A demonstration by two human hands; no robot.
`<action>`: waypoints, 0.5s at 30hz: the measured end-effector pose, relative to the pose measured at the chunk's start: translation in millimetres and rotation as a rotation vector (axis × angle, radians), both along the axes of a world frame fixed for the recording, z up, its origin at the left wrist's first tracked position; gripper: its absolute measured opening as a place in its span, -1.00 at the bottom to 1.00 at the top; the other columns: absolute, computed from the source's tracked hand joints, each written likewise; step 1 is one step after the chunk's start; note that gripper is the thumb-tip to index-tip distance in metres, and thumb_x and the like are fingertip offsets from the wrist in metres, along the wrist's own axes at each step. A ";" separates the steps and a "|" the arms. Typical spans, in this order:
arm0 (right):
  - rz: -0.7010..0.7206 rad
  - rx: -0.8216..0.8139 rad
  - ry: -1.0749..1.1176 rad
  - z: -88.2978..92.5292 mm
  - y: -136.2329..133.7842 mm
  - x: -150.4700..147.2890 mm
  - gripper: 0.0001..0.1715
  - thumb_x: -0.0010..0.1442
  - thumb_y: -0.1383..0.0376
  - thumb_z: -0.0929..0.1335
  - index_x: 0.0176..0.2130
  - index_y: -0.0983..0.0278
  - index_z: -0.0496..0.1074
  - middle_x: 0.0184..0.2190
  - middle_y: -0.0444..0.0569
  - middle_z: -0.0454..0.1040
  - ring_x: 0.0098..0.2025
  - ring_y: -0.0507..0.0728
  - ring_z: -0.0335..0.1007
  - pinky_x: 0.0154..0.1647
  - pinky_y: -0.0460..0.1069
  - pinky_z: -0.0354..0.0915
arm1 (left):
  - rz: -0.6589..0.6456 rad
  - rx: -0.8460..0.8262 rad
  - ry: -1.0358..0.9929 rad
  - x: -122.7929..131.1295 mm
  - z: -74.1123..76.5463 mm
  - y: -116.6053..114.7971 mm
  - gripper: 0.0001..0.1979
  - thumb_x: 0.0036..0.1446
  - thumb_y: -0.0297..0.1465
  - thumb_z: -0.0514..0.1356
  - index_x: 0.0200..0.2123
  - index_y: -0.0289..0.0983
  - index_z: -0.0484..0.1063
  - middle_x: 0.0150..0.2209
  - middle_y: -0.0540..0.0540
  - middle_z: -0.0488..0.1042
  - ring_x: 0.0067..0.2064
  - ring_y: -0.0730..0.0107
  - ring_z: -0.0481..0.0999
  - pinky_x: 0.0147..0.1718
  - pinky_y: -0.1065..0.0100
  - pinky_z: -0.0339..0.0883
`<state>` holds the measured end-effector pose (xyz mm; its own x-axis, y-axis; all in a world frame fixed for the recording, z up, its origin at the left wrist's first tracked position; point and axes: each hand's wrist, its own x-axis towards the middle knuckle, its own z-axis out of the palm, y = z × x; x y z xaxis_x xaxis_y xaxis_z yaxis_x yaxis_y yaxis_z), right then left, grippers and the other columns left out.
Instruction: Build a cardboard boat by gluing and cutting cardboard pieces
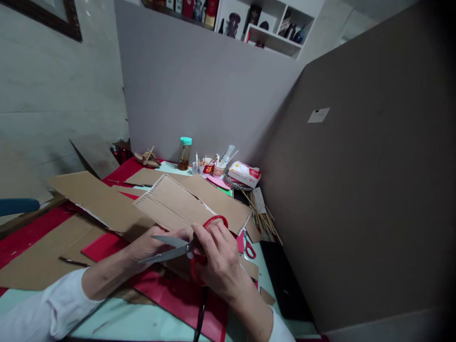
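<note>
My right hand (217,254) is wrapped round the red handles of a pair of scissors (178,249). The scissors' blades are spread and point left, in front of my left hand (158,244). A piece of cardboard (171,199) with one ragged, corrugated edge is tilted up behind both hands, and my left hand grips its lower edge. Part of the left fingers is hidden behind the blades and the right hand. Another cardboard piece (223,202) lies just beyond it, and a long cardboard panel (103,199) stretches to the left.
A bottle with a teal lid (184,154), cups of sticks and pens (213,166) and a tissue pack (244,173) stand at the back. Wooden sticks (265,218) and second scissors (250,249) lie right. Grey partitions (206,95) rise behind and at the right.
</note>
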<state>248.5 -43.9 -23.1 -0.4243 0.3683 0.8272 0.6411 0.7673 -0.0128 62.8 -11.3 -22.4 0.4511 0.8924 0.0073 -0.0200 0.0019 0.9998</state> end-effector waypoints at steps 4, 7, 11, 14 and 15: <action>0.053 -0.129 0.038 1.3 -0.3 6.4 -0.31 0.03 0.48 0.27 0.17 0.30 0.27 -0.29 0.04 0.47 -0.31 0.20 0.33 -0.33 0.07 0.35 | 0.058 -0.174 -0.089 3.3 5.2 14.9 -0.67 0.00 -0.10 0.34 -0.59 -0.22 0.53 -0.58 -0.04 0.54 -0.50 0.27 0.49 -0.43 0.23 0.45; 0.014 -0.229 0.180 5.4 -1.3 14.2 -0.44 0.12 0.46 0.31 0.13 0.26 0.30 -0.24 0.05 0.47 -0.25 0.20 0.37 -0.27 0.07 0.37 | 0.184 -0.201 -0.151 1.6 7.9 34.1 -0.78 -0.06 -0.27 0.40 -0.57 -0.24 0.49 -0.57 0.02 0.51 -0.49 0.36 0.45 -0.43 0.30 0.41; -0.109 -0.421 0.468 11.9 1.4 25.7 -0.68 0.29 0.35 0.36 0.05 0.21 0.35 -0.19 0.03 0.50 -0.21 0.16 0.46 -0.20 0.05 0.39 | 0.342 -0.180 -0.199 -8.4 4.4 53.4 -0.84 0.01 -0.36 0.37 -0.50 -0.27 0.47 -0.50 0.02 0.53 -0.42 0.39 0.50 -0.32 0.28 0.44; -0.116 -0.610 0.619 14.1 6.2 30.9 -0.74 0.31 0.22 0.39 0.00 0.17 0.38 -0.24 -0.06 0.53 -0.25 0.13 0.50 -0.19 0.01 0.40 | 0.395 -0.153 -0.193 -15.1 3.5 57.0 -0.90 -0.16 -0.38 0.37 -0.52 -0.23 0.52 -0.47 -0.05 0.60 -0.35 0.25 0.57 -0.25 0.20 0.49; -0.112 -0.652 0.646 14.3 7.7 31.9 -0.73 0.31 0.20 0.40 -0.01 0.17 0.38 -0.26 -0.08 0.53 -0.26 0.12 0.50 -0.20 0.00 0.39 | 0.398 -0.137 -0.179 -16.4 4.0 56.7 -0.90 -0.19 -0.37 0.35 -0.50 -0.23 0.54 -0.45 -0.08 0.63 -0.32 0.20 0.59 -0.23 0.17 0.50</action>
